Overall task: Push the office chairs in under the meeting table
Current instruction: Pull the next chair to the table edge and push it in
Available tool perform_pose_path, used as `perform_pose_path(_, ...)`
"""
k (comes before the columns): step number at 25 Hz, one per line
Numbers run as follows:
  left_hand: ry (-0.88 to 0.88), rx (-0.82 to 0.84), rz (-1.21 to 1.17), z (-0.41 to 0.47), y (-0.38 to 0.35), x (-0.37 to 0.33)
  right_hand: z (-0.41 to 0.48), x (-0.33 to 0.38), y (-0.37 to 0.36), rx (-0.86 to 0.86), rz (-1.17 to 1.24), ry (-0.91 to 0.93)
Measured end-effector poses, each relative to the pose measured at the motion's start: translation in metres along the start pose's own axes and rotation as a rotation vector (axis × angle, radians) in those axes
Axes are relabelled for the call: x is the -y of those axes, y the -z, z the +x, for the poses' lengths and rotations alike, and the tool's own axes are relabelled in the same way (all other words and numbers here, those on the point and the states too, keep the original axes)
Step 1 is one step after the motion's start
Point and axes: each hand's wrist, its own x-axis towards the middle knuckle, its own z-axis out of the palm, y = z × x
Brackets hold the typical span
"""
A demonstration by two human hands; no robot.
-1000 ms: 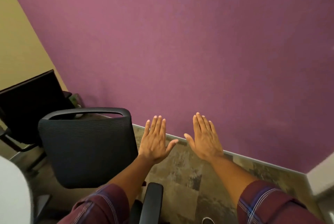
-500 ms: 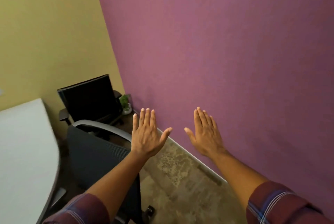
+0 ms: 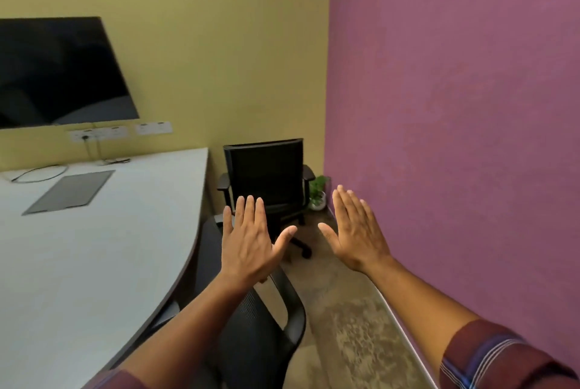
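Observation:
A white meeting table (image 3: 94, 257) fills the left of the head view. A black mesh office chair (image 3: 260, 335) stands close to its curved edge, right below my arms, its back toward me. A second black office chair (image 3: 266, 178) stands farther off in the corner, apart from the table's end. My left hand (image 3: 248, 241) is held up flat with fingers spread, above the near chair and touching nothing. My right hand (image 3: 354, 231) is held up the same way to its right, over the floor near the purple wall.
A purple wall (image 3: 455, 137) runs close along the right, leaving a narrow strip of floor (image 3: 354, 326). A dark screen (image 3: 59, 71) hangs on the yellow wall. A grey flat panel (image 3: 69, 192) and a cable lie on the table. A small potted plant (image 3: 318, 194) sits in the corner.
The view has swung left from the purple wall to the table, screen and corner chair. Both hands stay raised and empty, fingers spread.

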Motion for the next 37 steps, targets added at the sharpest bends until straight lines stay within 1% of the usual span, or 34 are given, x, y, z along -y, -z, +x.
perform_pose_path(4,0.136,-0.001,-0.010,0.039,-0.009,0.033,0.089,0.021,-0.023,0.047,0.057,0.173)
perform_pose_path(8,0.270,0.004,0.022,0.058,-0.010,0.068,0.162,0.063,-0.046,0.076,0.134,0.324)
perform_pose_path(13,0.481,0.041,0.068,0.039,-0.009,0.111,0.213,0.131,-0.081,0.141,0.218,0.582)
perform_pose_path(15,0.592,0.063,0.102,0.026,-0.008,0.127,0.228,0.159,-0.092,0.170,0.265,0.696)
perform_pose_path(19,0.823,0.053,0.184,0.013,-0.002,0.149,0.257,0.211,-0.119,0.185,0.365,0.936)
perform_pose_path(23,1.050,0.041,0.242,0.017,0.004,0.142,0.280,0.245,-0.137,0.242,0.434,1.117)
perform_pose_path(29,1.292,0.000,0.338,0.014,0.006,0.112,0.306,0.275,-0.155,0.309,0.510,1.326)
perform_pose_path(31,1.353,-0.003,0.378,0.003,0.009,0.104,0.306,0.290,-0.158,0.339,0.542,1.390)
perform_pose_path(34,1.451,-0.010,0.380,-0.017,0.015,0.101,0.297,0.311,-0.162,0.338,0.575,1.483)
perform_pose_path(37,1.476,-0.026,0.404,-0.030,0.021,0.102,0.287,0.321,-0.168,0.366,0.569,1.562)
